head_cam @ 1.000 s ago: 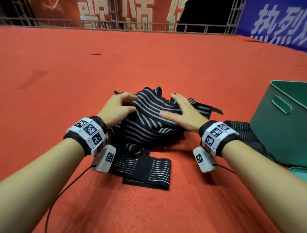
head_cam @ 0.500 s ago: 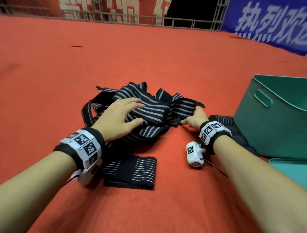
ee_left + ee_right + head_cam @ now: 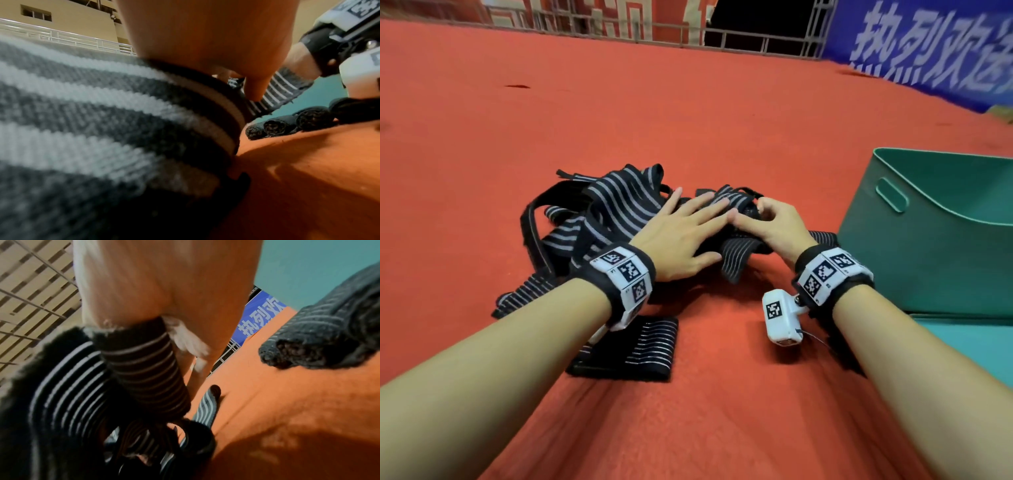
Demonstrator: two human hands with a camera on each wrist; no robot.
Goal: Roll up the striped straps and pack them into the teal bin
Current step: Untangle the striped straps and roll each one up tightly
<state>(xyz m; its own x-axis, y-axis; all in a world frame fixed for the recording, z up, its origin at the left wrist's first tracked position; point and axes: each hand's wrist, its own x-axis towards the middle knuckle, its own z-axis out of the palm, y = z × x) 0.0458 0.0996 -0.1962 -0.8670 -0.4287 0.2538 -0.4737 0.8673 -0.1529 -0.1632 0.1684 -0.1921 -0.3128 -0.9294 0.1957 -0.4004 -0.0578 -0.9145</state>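
On the red carpet [image 3: 722, 102], a tangled heap of striped straps [image 3: 616, 202] lies ahead of the person. Left hand [image 3: 681, 236]: fingers straight and spread, palm down, pressing flat on the right part of the heap. Right hand [image 3: 770, 226]: fingers curled, pinching a bunched or partly rolled end of a strap [image 3: 144, 369] at the heap's right edge, its fingertips just beside those of the left hand. The right wrist view confirms a narrow striped roll held under the fingers.

Teal bin [image 3: 928, 240]: stands upright to the right of the heap, near the right wrist, handle slot facing the person; no strap is visible inside what shows of it. Rolled straps [image 3: 287, 123] lie side by side on the carpet between the right hand and the bin. One folded strap [image 3: 633, 349] lies flat under the left forearm, apart from the heap. A blue banner [image 3: 928, 51] and a metal railing [image 3: 619, 27] border the far edge.
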